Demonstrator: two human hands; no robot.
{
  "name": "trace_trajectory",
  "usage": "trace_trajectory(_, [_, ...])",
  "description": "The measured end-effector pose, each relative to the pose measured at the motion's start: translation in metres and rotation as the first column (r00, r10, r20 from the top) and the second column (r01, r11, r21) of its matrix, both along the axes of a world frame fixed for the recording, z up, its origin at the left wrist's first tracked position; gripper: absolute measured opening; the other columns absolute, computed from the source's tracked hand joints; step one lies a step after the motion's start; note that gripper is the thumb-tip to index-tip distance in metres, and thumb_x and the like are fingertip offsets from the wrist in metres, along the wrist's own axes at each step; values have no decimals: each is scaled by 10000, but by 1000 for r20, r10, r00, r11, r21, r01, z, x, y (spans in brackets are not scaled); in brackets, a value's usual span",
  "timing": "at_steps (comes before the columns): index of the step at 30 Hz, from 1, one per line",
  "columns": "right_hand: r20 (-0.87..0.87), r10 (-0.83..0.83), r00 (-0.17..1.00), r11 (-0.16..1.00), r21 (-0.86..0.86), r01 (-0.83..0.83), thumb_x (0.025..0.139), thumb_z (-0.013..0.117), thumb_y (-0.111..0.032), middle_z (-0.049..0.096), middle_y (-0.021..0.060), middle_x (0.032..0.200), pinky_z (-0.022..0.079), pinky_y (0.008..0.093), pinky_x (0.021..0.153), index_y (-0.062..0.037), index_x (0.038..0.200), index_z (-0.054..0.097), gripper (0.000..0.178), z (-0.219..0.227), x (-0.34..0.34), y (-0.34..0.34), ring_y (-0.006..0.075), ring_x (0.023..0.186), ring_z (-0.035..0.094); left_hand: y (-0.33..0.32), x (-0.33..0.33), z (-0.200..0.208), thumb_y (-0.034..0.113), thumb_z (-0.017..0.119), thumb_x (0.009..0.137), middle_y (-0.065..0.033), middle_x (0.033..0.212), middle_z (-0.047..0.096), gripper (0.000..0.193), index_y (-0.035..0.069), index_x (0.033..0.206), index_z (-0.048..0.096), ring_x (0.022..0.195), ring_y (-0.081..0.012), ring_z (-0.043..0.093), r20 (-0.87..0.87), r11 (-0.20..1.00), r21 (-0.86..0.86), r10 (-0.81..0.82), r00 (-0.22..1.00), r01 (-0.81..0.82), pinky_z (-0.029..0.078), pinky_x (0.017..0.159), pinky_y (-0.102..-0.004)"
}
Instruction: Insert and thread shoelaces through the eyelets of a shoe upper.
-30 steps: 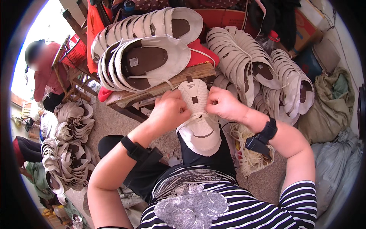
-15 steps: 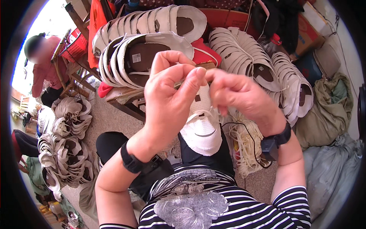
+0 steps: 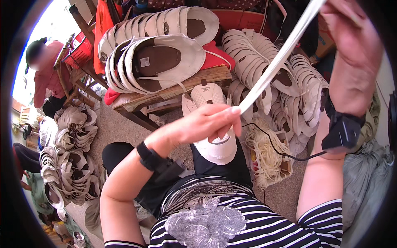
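A white shoelace [image 3: 280, 57] stretches taut from my left hand up to the top right. My left hand [image 3: 202, 124] pinches its lower end between thumb and fingers, above a pale shoe upper [image 3: 217, 153]. That upper rests over my dark-trousered leg, partly hidden beneath the hand. High at the right edge, my right hand [image 3: 353, 31] grips the other end, its fingertips partly cut off by the frame. Black straps with small devices circle both wrists.
A wooden bench [image 3: 165, 95] ahead carries nested pale shoe uppers [image 3: 155, 58]. More rows of uppers [image 3: 256, 53] stand to the right. A box of loose cream laces [image 3: 269, 161] sits by my leg. Piled uppers [image 3: 74, 165] and a seated person [image 3: 51, 74] are at left.
My hands were close together above the upper. The right has swung up and to the right, drawing the shoelace out long; the left has dropped lower over the upper.
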State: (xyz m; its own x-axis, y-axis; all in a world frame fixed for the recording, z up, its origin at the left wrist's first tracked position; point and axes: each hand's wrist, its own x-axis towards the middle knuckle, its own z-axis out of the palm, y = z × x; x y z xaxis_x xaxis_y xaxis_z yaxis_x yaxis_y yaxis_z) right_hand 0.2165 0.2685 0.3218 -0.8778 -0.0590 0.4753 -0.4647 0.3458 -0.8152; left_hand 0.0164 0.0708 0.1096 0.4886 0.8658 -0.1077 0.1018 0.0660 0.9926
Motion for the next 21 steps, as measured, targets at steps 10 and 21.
trace_trajectory(10, [104,-636,764,632,638,440,770,652,-15,534,135,986,508,416,795,-59,977,581,224,-202,-17,-91,345,903,599,1,-8,19,359,393,1057,56,568,365,469,90,685,486,501,-39,286,226,826,-13,552,803,-564,218,463,-221])
trace_trajectory(21, [-399,-723,564,344,500,795,775,686,-35,591,81,765,500,380,561,-70,948,555,220,-300,-33,-110,294,635,618,1,-8,15,339,394,1058,39,556,354,446,52,738,513,461,-61,302,409,854,-156,514,754,-497,248,453,-216])
